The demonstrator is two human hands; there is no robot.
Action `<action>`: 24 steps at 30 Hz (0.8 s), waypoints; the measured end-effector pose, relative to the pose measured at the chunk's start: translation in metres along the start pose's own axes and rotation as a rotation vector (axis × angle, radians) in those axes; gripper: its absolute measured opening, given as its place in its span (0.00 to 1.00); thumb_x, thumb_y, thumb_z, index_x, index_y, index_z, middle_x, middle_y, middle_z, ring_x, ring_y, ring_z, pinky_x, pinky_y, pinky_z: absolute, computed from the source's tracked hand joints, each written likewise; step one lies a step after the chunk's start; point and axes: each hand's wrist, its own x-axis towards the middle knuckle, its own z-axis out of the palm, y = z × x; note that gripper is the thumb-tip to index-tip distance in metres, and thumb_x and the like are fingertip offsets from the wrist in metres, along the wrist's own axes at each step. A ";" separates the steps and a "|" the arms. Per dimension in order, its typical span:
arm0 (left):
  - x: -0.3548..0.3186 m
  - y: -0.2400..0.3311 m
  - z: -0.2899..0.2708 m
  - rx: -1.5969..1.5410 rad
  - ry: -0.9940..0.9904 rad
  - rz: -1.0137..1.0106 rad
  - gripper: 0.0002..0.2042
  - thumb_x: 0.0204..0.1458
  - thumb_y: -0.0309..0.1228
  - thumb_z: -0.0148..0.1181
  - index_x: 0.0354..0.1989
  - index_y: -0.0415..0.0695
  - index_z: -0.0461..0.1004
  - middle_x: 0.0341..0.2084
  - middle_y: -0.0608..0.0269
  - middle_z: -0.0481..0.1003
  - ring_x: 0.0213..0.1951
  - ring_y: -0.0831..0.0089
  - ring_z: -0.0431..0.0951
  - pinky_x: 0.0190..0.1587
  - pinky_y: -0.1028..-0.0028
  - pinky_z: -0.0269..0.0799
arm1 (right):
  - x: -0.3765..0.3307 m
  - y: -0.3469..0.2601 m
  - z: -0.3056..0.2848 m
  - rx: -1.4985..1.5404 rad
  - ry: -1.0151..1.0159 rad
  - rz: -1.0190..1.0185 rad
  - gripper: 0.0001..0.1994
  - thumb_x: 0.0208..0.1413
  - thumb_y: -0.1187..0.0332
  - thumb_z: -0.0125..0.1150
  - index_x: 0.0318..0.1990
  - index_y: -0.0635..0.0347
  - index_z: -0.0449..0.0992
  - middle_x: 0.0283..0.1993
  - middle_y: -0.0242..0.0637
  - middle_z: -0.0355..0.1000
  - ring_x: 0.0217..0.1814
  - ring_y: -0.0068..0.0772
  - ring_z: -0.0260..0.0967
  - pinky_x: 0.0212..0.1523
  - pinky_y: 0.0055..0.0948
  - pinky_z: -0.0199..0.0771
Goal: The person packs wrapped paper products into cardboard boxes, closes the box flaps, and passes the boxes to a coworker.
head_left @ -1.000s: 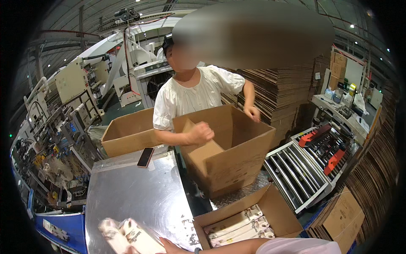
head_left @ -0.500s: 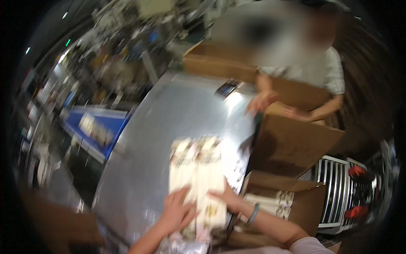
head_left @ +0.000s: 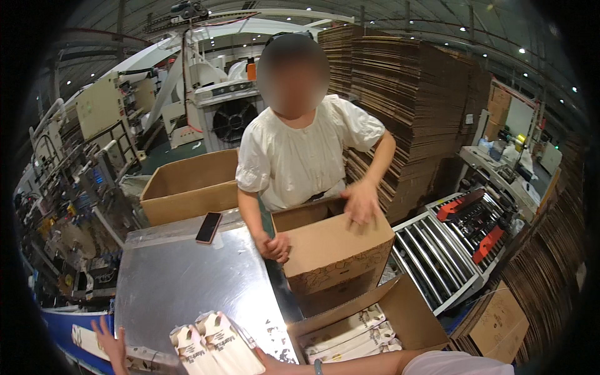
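Two white soft packs with brown and pink print [head_left: 215, 347] lie side by side at the near edge of the metal table [head_left: 181, 262]. My right hand [head_left: 273, 362] grips their right side, its thumb on top and the other fingers mostly hidden. Off to the left, my left hand [head_left: 112, 347] is open with fingers spread and nothing in it. Beside that hand, another white pack [head_left: 87, 339] rests on the blue conveyor [head_left: 56, 322]. Right of the table, an open cardboard box [head_left: 415, 312] holds several similar packs [head_left: 356, 334], under my right forearm.
Across the table a person in a white top [head_left: 294, 156] has both hands at a cardboard box [head_left: 337, 250]. A phone [head_left: 209, 227] lies on the table's far side, near another open box [head_left: 187, 187]. A roller conveyor [head_left: 431, 253] and stacked flat cardboard [head_left: 406, 100] stand to the right.
My left hand has left the packs and moved left toward the blue conveyor. My right hand stays at the packs' right side. The view has tilted up and turned.
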 end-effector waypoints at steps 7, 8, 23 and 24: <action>0.023 -0.051 0.069 0.351 -0.260 -0.170 0.20 0.58 0.46 0.43 0.44 0.41 0.72 0.60 0.47 0.57 0.60 0.49 0.54 0.56 0.53 0.52 | -0.022 -0.026 -0.019 0.103 -0.054 -0.050 0.54 0.41 0.61 0.70 0.66 0.71 0.33 0.65 0.60 0.48 0.66 0.49 0.48 0.64 0.35 0.50; 0.006 -0.046 0.067 0.275 -0.217 -0.148 0.20 0.58 0.45 0.44 0.43 0.40 0.72 0.59 0.47 0.57 0.60 0.49 0.54 0.56 0.53 0.53 | -0.018 -0.023 -0.017 0.044 -0.024 -0.035 0.53 0.41 0.63 0.69 0.66 0.71 0.34 0.64 0.60 0.49 0.66 0.49 0.49 0.63 0.35 0.52; -0.187 0.032 -0.005 -1.186 -0.764 -0.134 0.25 0.57 0.36 0.49 0.59 0.35 0.57 0.57 0.54 0.60 0.56 0.64 0.61 0.58 0.71 0.57 | 0.010 -0.039 -0.034 0.397 -0.391 0.182 0.46 0.49 0.62 0.65 0.63 0.65 0.35 0.57 0.49 0.58 0.56 0.39 0.62 0.51 0.32 0.70; -0.184 0.006 0.017 -1.206 -1.047 -0.462 0.24 0.61 0.41 0.41 0.61 0.38 0.56 0.57 0.58 0.63 0.57 0.67 0.63 0.57 0.70 0.59 | 0.012 -0.041 -0.035 0.417 -0.419 0.197 0.47 0.48 0.61 0.66 0.64 0.63 0.34 0.57 0.48 0.58 0.56 0.38 0.62 0.51 0.31 0.70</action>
